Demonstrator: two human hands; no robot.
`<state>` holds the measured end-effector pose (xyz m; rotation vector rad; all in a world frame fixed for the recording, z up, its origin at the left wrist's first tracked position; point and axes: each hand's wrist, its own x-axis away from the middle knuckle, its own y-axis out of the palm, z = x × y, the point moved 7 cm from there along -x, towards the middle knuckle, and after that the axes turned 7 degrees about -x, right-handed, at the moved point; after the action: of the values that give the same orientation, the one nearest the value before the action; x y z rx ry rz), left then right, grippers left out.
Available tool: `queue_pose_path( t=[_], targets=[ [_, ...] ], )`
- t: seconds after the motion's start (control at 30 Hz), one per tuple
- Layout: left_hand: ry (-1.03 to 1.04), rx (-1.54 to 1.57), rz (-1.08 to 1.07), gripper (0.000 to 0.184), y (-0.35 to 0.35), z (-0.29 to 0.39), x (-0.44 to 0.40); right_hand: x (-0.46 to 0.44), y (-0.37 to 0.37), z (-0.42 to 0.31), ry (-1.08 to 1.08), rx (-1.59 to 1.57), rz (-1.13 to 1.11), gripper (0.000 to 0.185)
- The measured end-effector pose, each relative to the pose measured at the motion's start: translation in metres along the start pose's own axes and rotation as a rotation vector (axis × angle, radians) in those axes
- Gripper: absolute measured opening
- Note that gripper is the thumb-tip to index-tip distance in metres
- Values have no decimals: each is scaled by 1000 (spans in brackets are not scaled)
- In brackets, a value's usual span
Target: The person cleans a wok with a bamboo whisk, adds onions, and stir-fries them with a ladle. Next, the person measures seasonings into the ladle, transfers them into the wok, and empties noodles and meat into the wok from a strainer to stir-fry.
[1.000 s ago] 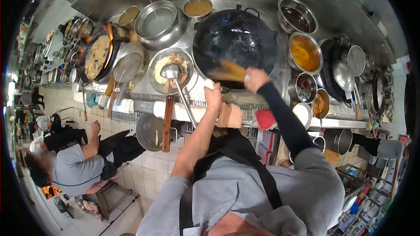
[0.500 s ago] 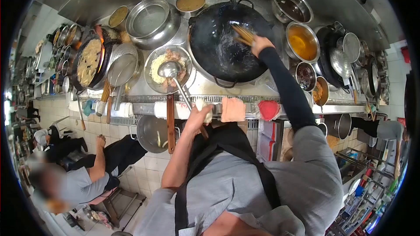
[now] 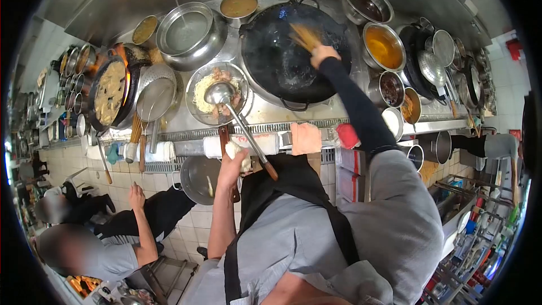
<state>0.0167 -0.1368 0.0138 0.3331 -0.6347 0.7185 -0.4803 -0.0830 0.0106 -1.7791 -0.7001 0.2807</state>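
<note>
Right hand (image 3: 324,55) grasps a brush (image 3: 305,36), its bristles blurred, inside the black wok (image 3: 259,62). Left hand (image 3: 228,168) is closed around a white cloth (image 3: 242,161) at the near side of the counter (image 3: 264,115), just beside the handle of a ladle (image 3: 221,94); whether it also touches the strainer's handle, I cannot tell. Left of the wok, that ladle's bowl rests on noodles (image 3: 202,91) and meat (image 3: 222,73) in the strainer (image 3: 244,97). Right of the wok stands a bowl (image 3: 402,53) of orange liquid
</note>
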Motion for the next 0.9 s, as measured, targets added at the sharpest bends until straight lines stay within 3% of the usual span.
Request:
queue_pose_path(
  t=[0.03, 0.13, 0.2, 0.27, 0.37, 0.43, 0.5, 0.57, 0.7, 0.8, 0.9],
  targets=[
    [0, -23, -1, 28, 0, 5, -1, 11, 5, -28, 76, 27, -15, 30],
    [-1, 1, 21, 27, -11, 1, -3, 82, 47, -41, -159, -131, 103, 30],
    [0, 30, 36, 26, -21, 0, 8, 132, 46, -12, -187, -78, -105, 35],
    [2, 52, 38, 27, -33, -12, 10, 127, 37, 40, 8, 250, -268, 52],
    [14, 24, 13, 30, -35, -13, 4, 41, -5, 37, -47, 106, 91, 25],
    [-6, 12, -14, 31, -23, -15, 2, -3, 14, 2, 11, 25, 83, 25],
    [-37, 8, -48, 33, -12, -4, 0, 26, 33, -43, 55, -58, 128, 25],
    [-19, 52, -63, 33, -10, 0, 4, 88, 48, -51, -137, -147, 121, 33],
    [-8, 149, -74, 33, -25, -9, 7, 136, 37, 27, 66, 93, -190, 56],
    [-8, 100, -48, 33, -29, 1, 8, 48, 33, 51, 85, -117, 263, 50],
    [10, 52, -50, 31, -17, 9, 6, -10, 72, -19, 254, -381, 324, 52]
  ],
)
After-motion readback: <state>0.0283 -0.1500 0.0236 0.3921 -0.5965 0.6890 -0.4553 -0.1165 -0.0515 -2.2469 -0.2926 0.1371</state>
